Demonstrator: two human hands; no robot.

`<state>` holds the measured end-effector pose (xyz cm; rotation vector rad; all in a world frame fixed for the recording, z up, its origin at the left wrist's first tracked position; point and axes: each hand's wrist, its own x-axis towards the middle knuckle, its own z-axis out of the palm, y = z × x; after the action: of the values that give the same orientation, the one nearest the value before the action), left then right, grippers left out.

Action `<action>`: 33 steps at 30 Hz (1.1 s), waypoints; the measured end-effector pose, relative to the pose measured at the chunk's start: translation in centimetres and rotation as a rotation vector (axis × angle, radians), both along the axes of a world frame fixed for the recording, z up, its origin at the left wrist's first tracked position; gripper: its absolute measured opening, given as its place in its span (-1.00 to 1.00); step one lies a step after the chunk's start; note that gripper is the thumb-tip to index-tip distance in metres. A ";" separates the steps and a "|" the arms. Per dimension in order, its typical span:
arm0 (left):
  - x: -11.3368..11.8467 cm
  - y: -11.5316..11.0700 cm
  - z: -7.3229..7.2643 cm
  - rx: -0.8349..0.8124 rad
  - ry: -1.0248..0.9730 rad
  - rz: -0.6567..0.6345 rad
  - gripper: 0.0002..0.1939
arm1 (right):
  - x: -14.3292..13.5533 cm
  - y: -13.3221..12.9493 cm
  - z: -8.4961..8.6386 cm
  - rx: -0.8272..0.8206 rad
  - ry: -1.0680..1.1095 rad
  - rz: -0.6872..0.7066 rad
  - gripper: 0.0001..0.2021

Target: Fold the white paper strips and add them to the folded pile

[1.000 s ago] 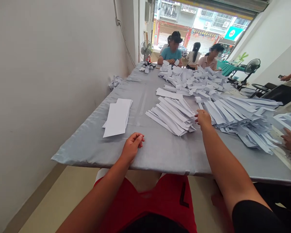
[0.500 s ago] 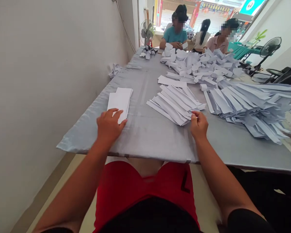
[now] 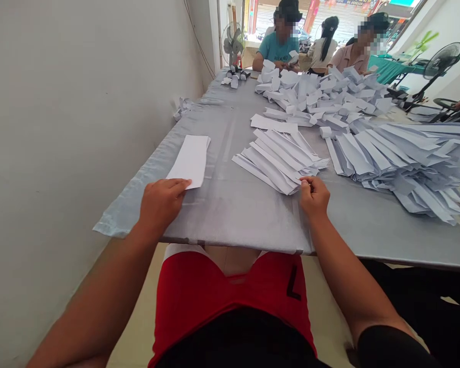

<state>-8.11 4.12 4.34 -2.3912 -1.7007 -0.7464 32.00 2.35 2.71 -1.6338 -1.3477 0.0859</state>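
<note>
My left hand (image 3: 163, 202) is closed at the near end of a small stack of white paper sheets (image 3: 189, 158), its fingers pressed together over the near left edge. The top sheet lies nearly flush with those beneath. Farther right, my right hand (image 3: 314, 197) is curled in a pinch at the near right corner of a pile of folded white paper strips (image 3: 278, 161). What lies between its fingertips is hidden. The strips are fanned out, overlapping. A single folded paper (image 3: 274, 124) rests just behind that pile.
A larger heap of folded papers (image 3: 398, 158) lies on the right of the grey-covered table (image 3: 230, 220). Loose papers (image 3: 322, 94) pile up at the back, before seated people. Black and white items (image 3: 235, 77) sit at the far left. The wall (image 3: 80, 102) borders the left side.
My left hand has moved toward me and slightly left, its fingers drawing together. The stack's stepped top sheets now look like one long sheet. My right hand has stayed almost still by the pile.
</note>
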 end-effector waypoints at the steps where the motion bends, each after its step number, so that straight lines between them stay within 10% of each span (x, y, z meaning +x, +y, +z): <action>1: 0.8 -0.6 0.1 0.019 -0.003 -0.042 -0.65 | -0.1 -0.1 0.2 0.017 -0.025 -0.018 -0.72; 4: 3.9 -2.8 0.0 -0.001 -0.028 -0.196 -0.72 | -0.8 -0.9 0.9 0.048 -0.145 0.044 -0.74; 12: 9.7 -6.5 -2.7 -0.260 -0.065 -0.485 -0.84 | -6.7 -5.3 0.9 -0.174 -0.420 0.913 -0.73; 24: 11.1 -4.9 -3.5 -0.265 -0.164 -0.242 -0.70 | -8.5 -4.8 -1.2 -0.334 -0.389 0.679 -0.74; 33: 10.8 -10.3 -3.9 0.007 -0.013 -0.352 -0.68 | -8.1 -4.9 -1.4 -0.282 -0.385 0.711 -0.77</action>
<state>2.65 -6.23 0.46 -2.7209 -1.2890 -0.8093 23.94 -2.58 1.35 -1.3534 -2.2558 0.4140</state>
